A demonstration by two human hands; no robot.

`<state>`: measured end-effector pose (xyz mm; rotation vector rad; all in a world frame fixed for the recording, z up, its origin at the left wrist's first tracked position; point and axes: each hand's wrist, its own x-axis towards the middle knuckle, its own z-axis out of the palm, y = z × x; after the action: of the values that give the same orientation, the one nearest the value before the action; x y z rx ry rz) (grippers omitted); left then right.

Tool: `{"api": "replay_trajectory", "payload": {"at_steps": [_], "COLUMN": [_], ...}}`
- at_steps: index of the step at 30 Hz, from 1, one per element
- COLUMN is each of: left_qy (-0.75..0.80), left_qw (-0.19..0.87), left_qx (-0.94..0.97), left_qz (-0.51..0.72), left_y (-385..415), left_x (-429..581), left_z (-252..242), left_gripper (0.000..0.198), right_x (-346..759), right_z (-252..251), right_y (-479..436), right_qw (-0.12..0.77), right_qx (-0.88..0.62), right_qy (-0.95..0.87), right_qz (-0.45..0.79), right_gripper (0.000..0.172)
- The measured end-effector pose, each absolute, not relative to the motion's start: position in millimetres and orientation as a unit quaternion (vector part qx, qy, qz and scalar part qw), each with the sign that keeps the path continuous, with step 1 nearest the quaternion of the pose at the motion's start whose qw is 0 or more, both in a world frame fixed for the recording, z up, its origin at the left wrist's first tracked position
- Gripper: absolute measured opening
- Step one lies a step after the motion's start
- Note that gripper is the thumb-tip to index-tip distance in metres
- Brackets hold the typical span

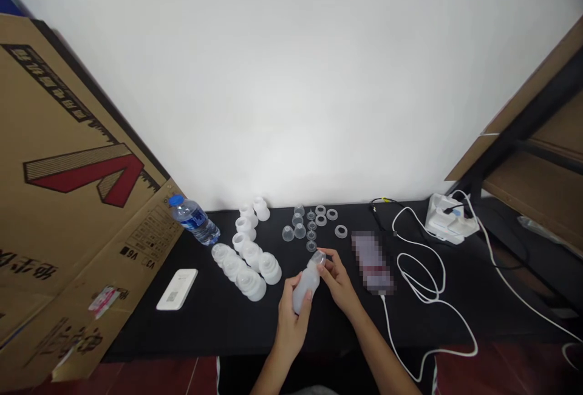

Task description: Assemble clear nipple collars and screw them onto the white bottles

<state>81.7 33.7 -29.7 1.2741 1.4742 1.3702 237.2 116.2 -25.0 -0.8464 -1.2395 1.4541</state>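
My left hand (291, 313) is wrapped round the body of a small translucent white bottle (306, 281), held tilted above the black table (455, 298). My right hand (336, 276) pinches the bottle's top end, fingers closed on a small clear part there. Just beyond the hands lie several small clear caps (294, 230) and rings (340, 231). To the left, several white bottles and bottle parts (248, 261) lie in a row.
A water bottle (195, 220) lies at the back left beside a large cardboard box (68, 200). A white flat device (177, 288) sits front left. A blurred phone (372, 261), white cables (423, 285) and a white charger (449, 220) are right. A wooden shelf (537, 140) stands far right.
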Motion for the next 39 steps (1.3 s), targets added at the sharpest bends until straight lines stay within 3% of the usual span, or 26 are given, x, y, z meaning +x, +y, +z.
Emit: {"api": "replay_trajectory", "payload": {"at_steps": [23, 39], "left_qy": [0.516, 0.508], "left_qw": [0.431, 0.457], "left_qx": [0.525, 0.487], "left_qz": [0.522, 0.544], "left_y": [36.1, 35.2], "left_x": [85.3, 85.2], "left_z": [-27.6, -47.2], "left_gripper": [0.046, 0.057], "right_x": [235.6, 235.3], "right_z": [-48.4, -43.5], "right_y": [122.9, 128.8], "right_qw": [0.519, 0.533], "right_qx": [-0.394, -0.433], "right_qy": [-0.435, -0.416], "right_qz": [0.622, 0.595], "right_gripper": [0.06, 0.059]}}
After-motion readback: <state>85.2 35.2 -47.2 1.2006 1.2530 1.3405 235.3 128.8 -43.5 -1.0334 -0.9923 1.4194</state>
